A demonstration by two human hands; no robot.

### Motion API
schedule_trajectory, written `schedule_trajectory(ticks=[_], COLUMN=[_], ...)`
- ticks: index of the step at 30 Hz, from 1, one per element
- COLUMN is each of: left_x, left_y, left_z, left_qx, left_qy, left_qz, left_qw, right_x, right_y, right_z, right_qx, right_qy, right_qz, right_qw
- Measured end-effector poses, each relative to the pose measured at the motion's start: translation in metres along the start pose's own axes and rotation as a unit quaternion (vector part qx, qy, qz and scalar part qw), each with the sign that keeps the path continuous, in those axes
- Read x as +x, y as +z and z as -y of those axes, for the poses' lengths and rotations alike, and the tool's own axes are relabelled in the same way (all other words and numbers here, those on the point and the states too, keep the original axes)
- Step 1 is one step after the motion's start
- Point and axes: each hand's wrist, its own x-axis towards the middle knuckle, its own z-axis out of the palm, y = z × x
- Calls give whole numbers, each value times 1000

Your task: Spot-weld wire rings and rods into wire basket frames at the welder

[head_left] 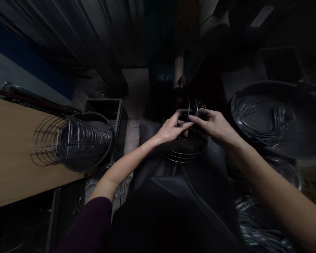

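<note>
A frame of curved metal wires (183, 153) hangs low in front of the dark machine, above the person's lap. My left hand (172, 128) is at its upper left, with the fingers closed around the wire near the machine. On the right, my right hand (213, 123) pinches the same wire frame, its thumb and fingertips close to those of my left hand. Two thin upright wire arcs rise between the hands. Shadow hides the exact contact points.
At the left, a stack of wire rings (76, 138) leans over a round tub on a wooden board (13, 147). A dark crate (118, 112) stands behind it. A large round basin (300, 151) with wire pieces is at the right, above more wire bundles (263, 225).
</note>
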Motion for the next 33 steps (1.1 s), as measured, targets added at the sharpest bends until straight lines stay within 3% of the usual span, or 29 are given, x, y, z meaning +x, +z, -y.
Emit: schedule_trajectory(ticks=[4,9,14,18,20,22,26,28,30,33], left_x=[-19,-26,-9,15,19,11,-24,-40,-50,-52], left_y=[-9,-12,-19,-9,1,9,13,7,-3,-19], left_z=[1,2,-13,-31,-38,-45,-66,-79,-90,-95], left_qx=[18,38,40,-100,-142,-149,-94,-35,18,39], left_qy=[8,-10,-13,-42,-60,-60,-51,-39,-16,10], left_qz=[-27,-44,16,-19,-23,-20,44,59,30,-48], left_qw=[999,998,999,994,988,987,993,997,999,998], right_x=[-4,-4,-7,-19,-27,-34,-29,-23,-19,-24], right_y=[9,8,6,1,-11,-31,-72,-79,-78,-66], right_z=[0,-8,-7,-5,-1,5,20,26,32,38], right_qx=[4,-66,-172,-209,-233,-248,-292,-311,-315,-302], right_qy=[13,-30,-92,-156,-169,-184,-269,-295,-295,-298], right_qz=[23,31,35,48,98,111,-50,-37,6,0], right_qw=[1000,997,980,964,953,945,916,903,902,906])
